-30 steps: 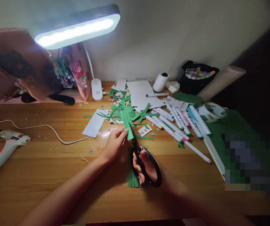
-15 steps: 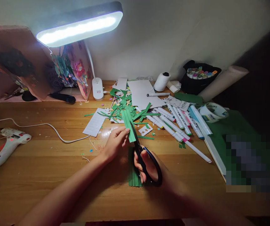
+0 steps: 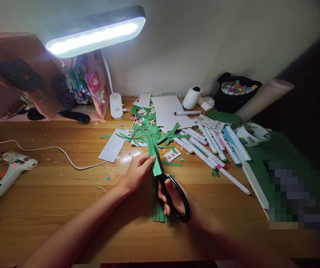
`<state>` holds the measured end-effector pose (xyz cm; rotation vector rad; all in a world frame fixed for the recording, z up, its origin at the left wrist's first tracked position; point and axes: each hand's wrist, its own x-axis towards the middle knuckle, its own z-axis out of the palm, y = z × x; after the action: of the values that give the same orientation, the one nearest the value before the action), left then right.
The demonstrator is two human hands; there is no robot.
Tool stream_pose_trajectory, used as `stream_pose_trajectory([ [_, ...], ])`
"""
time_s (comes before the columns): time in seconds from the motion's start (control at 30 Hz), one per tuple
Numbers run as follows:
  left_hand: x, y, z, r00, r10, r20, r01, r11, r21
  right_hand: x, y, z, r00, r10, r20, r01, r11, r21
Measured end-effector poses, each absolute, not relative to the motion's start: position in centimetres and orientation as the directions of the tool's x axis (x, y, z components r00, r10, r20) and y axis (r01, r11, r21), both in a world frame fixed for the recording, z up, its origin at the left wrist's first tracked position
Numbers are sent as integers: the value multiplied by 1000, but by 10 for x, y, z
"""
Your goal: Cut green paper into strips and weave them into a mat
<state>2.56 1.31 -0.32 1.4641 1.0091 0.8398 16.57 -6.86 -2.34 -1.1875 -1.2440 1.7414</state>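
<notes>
My left hand (image 3: 138, 170) pinches the left edge of a narrow green paper strip (image 3: 152, 152) marked with lengthwise lines. In my right hand (image 3: 173, 197) is a pair of black-handled scissors (image 3: 186, 201), thumb through one loop and fingers in the other. The blades point up and away along the right side of the strip, partly overlapped by it. Beneath my right hand, another lined green paper piece (image 3: 160, 216) lies on the wooden table, mostly covered by the hand and scissors.
Green paper scraps (image 3: 148, 126), white sheets (image 3: 171, 111) and several markers (image 3: 210, 149) spread across the back and right. A hot glue gun (image 3: 10, 175) with its cord lies at left. A lit desk lamp (image 3: 98, 33) hangs above. A tape roll (image 3: 252, 134) stands at right.
The green strip and the scissors have come slightly nearer to me. The scissor handles seem a little closer together. My left hand keeps its pinch on the strip.
</notes>
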Motion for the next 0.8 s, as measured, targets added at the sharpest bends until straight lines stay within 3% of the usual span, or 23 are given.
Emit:
stream_pose_trajectory([
  [0.4, 29, 10, -6, 447, 883, -147, 86, 121, 989, 166, -70, -28, -309, 902, -302, 5, -316, -949],
  [0.6, 28, 12, -7, 424, 899, -106, 69, 85, 994, 167, -66, -21, -327, 906, -268, 7, -281, -960],
  [0.8, 26, 19, -7, 294, 956, -10, 108, -23, 994, 163, -68, -32, -369, 873, -320, -67, -369, -927],
])
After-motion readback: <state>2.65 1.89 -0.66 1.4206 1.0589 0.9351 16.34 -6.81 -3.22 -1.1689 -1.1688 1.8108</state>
